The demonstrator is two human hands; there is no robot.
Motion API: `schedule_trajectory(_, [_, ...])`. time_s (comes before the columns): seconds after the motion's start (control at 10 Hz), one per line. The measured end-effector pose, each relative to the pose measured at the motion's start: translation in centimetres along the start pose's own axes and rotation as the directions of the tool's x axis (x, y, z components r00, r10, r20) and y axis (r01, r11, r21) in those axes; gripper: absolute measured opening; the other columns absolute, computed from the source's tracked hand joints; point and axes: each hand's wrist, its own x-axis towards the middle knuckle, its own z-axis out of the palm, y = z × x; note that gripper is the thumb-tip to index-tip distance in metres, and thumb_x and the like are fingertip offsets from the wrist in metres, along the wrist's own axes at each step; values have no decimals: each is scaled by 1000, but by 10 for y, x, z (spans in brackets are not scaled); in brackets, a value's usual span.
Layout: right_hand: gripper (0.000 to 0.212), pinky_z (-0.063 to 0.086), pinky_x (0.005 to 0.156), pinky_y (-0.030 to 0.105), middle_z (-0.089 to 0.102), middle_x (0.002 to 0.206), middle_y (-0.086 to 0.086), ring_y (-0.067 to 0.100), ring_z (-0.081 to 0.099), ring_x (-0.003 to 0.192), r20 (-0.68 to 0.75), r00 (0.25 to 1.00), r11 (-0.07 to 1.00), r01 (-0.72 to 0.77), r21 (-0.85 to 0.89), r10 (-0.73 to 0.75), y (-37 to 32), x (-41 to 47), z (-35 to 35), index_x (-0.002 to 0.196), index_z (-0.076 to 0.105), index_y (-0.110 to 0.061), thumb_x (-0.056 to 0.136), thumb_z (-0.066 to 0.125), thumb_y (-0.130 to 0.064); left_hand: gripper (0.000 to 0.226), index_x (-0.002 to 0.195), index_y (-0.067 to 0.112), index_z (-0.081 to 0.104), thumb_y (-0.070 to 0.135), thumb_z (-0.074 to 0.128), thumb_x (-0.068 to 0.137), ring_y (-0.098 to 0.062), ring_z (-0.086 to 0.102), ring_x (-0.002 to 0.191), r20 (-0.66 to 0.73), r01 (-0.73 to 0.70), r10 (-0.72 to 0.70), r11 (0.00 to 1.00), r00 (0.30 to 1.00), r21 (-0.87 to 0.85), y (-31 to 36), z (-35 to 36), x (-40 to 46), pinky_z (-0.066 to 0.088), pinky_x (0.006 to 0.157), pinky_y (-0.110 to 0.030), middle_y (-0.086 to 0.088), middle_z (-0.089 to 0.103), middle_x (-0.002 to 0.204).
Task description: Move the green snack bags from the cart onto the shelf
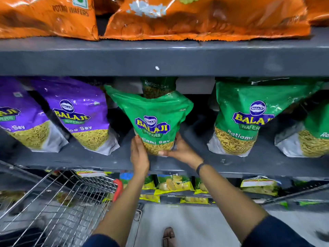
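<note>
**Green sev bag going onto the middle shelf, cart close to bare**

Both hands hold one green Balaji Ratlami Sev bag (153,120) upright at the front of the grey middle shelf (222,163), in the gap between the purple Aloo Sev bags (78,113) and the green bags already shelved (243,118) to the right. The left hand (139,155) cups the bag's lower left side, fingers pressed together and flat against the film. The right hand (181,150) wraps the lower right corner, thumb lying under the bottom edge and the other fingers curled behind the bag, where they cannot be seen. The bag's base looks to be at or just above the shelf surface; contact cannot be told. Another green bag (158,86) stands directly behind it, deeper in.

As for progress, at least three green bags appear to be on this shelf besides the one in hand. The wire cart (71,202) at lower left shows mostly bare mesh in the visible part; one blurred greenish shape lies in it, possibly a remaining bag. The task therefore looks late-stage: seat this bag, release, then check the cart.
</note>
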Motion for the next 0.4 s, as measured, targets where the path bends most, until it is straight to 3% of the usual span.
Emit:
schedule_trajectory(0.2, [104, 36, 111, 32, 38, 148, -2, 13, 38, 135, -41, 999, 998, 34, -58, -36, -20, -28, -3, 142, 22, -20, 59, 83, -31, 57, 131, 11, 41, 49, 25, 92, -27, 37, 133, -87, -28, 30, 999, 996, 16, 16, -3, -20, 27, 107, -33, -15, 42, 142])
schedule_trajectory(0.3, [100, 29, 112, 28, 30, 153, 0, 14, 29, 140, -137, 987, 988, 63, -144, -82, -23, -53, -7, 145, 19, -19, 66, 77, -38, 60, 127, 5, 43, 48, 27, 88, -31, 41, 128, -211, -126, 149, 985, 966, 116, 18, -6, -47, 30, 104, -33, -21, 47, 136])
schedule_trajectory(0.4, [74, 26, 116, 34, 32, 152, 8, 21, 29, 140, -356, 897, 936, 149, -318, -264, -29, -105, -18, 143, 25, -14, 83, 62, -33, 48, 127, 7, 43, 37, 34, 90, -34, 42, 128, -147, -376, 452, 851, 880, 368, 17, -3, -94, 34, 107, -44, -20, 49, 134])
